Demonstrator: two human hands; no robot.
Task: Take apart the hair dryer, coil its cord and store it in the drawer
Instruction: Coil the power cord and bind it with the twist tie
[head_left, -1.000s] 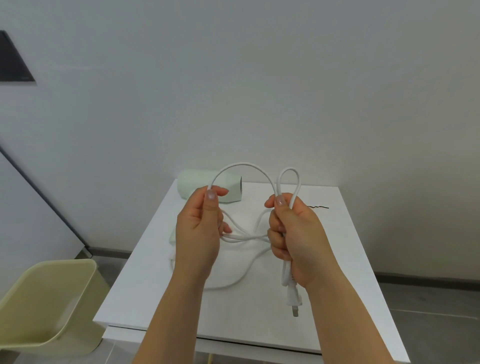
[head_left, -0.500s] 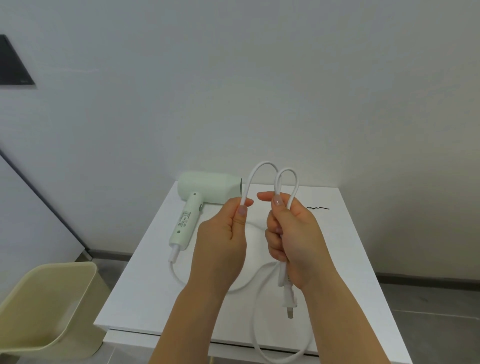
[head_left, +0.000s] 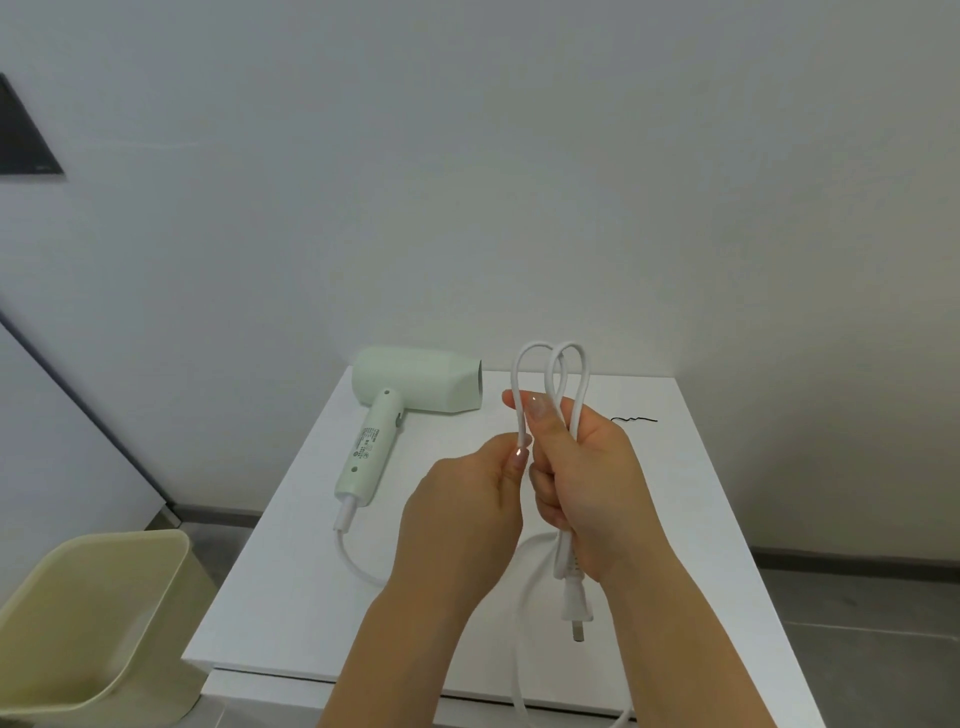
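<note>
**me:** White table (head_left: 727, 519) against a bare wall, that's the whole setup. Dryer (head_left: 410, 387) lies on its side at the table's back left, well clear of my hands. Cord (head_left: 550, 364) runs from its handle across the table and up to me.

**bud:** so what's each hand doing?

**me:** Right hand (head_left: 592, 478) is fisted around two loops sticking up above it, thumb pressed on top, plug (head_left: 574, 597) dangling below. Left hand (head_left: 467, 519) sits just beside it, pinching the next strand between thumb and forefinger, other fingers curled.

**bud:** tips for coiling?

**me:** Probably keep every loop the same size, feed slack without twisting, and don't squeeze so loosely that loops slip. Slack hanging off the table's front edge could snag.
</note>
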